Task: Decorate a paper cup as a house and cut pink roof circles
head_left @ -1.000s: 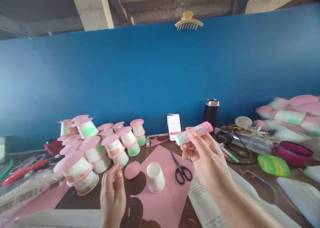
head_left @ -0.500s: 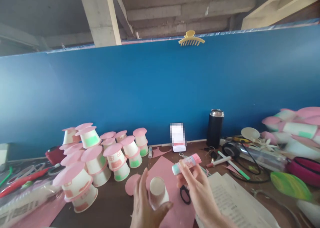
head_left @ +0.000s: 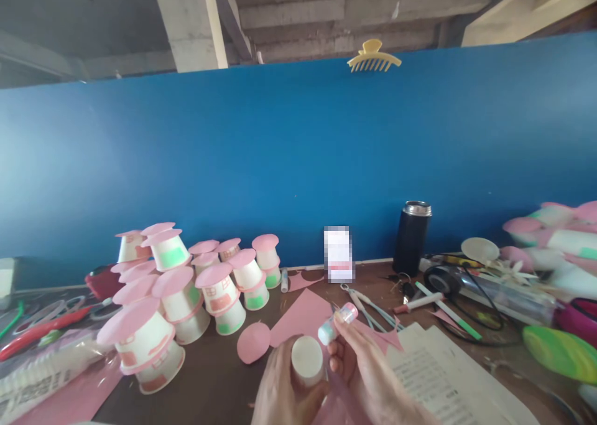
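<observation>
Holding the white paper cup [head_left: 306,356] is the big change on my remote feed: a second ago it stood base-up on the pink sheet [head_left: 298,316] with the left hand [head_left: 280,387] well off to one side, and now that hand is wrapped round it. The right hand [head_left: 368,363] has dropped lower too, bringing the pink-and-pale-blue glue-stick-like tube [head_left: 338,323] in close. For the work, I'd say that means both pieces are finally in hand and right beside each other, so there's no more fetching to do.

Grip-wise, I've got the left fingers and thumb curled snugly round the cup's side, spread about as wide as the cup is, with its round base facing up at me. On the right it's a much narrower pinch: thumb and fingers on the tube, pale end angled toward the cup. Looks like a gap between them, not contact. Can't tell whether the tube's cap is on, fwiw. The loose pink disc [head_left: 254,343] is just left of the left hand, lying flat on the dark table [head_left: 209,375], untouched.
</observation>
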### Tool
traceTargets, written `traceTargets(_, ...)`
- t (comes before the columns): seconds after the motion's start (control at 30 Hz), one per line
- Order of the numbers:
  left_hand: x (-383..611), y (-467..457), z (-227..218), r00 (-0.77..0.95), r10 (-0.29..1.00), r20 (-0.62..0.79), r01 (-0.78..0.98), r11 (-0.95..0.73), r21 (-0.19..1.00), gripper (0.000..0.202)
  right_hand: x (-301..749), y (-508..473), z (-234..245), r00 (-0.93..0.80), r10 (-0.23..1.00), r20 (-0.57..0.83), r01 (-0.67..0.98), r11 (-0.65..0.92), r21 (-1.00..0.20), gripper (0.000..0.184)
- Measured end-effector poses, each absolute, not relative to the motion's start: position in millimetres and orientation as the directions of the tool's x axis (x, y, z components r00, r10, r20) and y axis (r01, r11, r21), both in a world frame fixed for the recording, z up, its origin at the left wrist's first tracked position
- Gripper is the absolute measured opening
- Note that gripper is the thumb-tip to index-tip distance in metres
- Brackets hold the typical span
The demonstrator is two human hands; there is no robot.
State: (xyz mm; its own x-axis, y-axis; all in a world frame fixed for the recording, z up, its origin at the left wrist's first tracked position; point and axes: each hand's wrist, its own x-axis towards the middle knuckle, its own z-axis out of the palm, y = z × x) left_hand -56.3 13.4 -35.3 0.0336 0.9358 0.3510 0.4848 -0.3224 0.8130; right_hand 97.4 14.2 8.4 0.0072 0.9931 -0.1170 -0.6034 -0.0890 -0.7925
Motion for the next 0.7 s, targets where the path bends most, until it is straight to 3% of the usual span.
traceTargets(0.1,-55.7,9.8,-28.9,0.057,0.937,0.345,0.494,-0.327,0.806,0.046,97.8,12.1,10.0,-0.109,0.984,-0.139,-0.685,-0.175,-0.708,0.024)
traceTargets(0.23,-55.8,6.7,-23.1,0.079,0.948,0.309,0.505,-0.306,0.807,0.047,100.3,10.8,14.6,-0.065,0.994,-0.088,-0.640,-0.109,-0.761,0.025)
traceTargets(0.47,-56.5,3.0,-19.1,0.104,0.953,0.285,0.514,-0.296,0.805,0.052,104.8,8.4,15.3,-0.001,1.000,-0.009,-0.358,-0.009,-0.934,0.028)
traceTargets(0.7,-57.2,1.1,-9.5,0.154,0.955,0.254,0.538,-0.297,0.789,0.050,101.2,6.4,23.4,0.060,0.992,0.114,-0.101,0.120,-0.988,0.033)
